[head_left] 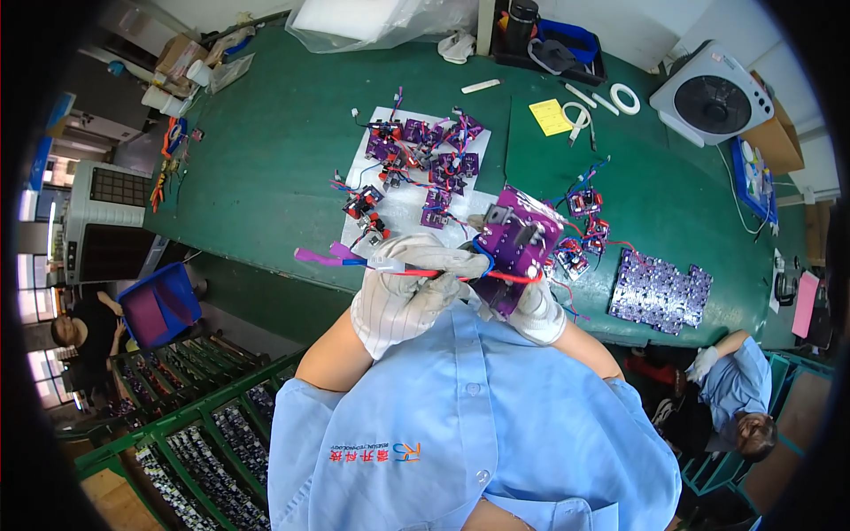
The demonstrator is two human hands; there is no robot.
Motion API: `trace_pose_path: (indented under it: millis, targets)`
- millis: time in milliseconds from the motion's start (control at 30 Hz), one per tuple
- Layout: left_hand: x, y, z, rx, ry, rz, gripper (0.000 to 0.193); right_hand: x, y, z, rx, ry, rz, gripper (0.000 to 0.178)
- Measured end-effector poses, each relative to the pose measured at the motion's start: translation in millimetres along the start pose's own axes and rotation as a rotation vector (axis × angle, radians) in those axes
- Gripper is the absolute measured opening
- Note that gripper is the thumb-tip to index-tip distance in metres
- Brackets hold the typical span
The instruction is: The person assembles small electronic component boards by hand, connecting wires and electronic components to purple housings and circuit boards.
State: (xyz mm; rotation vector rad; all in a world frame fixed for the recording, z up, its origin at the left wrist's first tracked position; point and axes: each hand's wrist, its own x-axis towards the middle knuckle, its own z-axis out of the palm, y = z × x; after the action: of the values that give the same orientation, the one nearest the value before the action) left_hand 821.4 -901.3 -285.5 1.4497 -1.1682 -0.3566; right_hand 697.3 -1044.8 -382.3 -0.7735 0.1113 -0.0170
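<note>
Both my hands wear white work gloves and are held close to my chest. My left hand (398, 305) is closed on a bundle of wires (425, 273), red and blue, with purple-sleeved ends (320, 258) sticking out to the left. Those wires run to a purple circuit board (522, 234), held tilted up by my right hand (537, 314) at its lower edge. Black parts and solder spots show on the board's face. Some right fingers are hidden behind it. Beyond my hands, several wired purple boards (434, 211) lie on a white sheet (354, 181).
On the green table (266, 133), more wired boards (584, 202) and a purple board panel (660, 292) lie right. Scissors (577, 119), a yellow note (550, 117) and a fan (713, 93) stand farther back. Green racks (208, 420) hold boards lower left. A co-worker (739, 385) is at right.
</note>
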Motion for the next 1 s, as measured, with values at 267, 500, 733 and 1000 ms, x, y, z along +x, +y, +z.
trace_pose_path:
  millis: [267, 500, 733, 1000]
  targets:
    - [-8.8, 3.0, -4.9, 0.025, -0.142, 0.15, 0.031, 23.7, 0.1, -52.9, -1.148, -0.025, -0.498, 0.063]
    - [-4.0, 14.3, -10.8, 0.466, -0.216, 0.347, 0.036, 54.9, -19.2, -26.0, -0.898, 0.188, -0.878, 0.055]
    - [-8.7, 0.6, -14.5, 0.576, -0.288, 0.27, 0.038, 36.1, -16.8, -9.2, 0.282, -0.159, 0.376, 0.098]
    - [-12.6, 0.1, -19.8, 0.585, -0.202, 0.279, 0.031, 38.4, -26.9, 2.6, -0.062, -0.248, 0.291, 0.099]
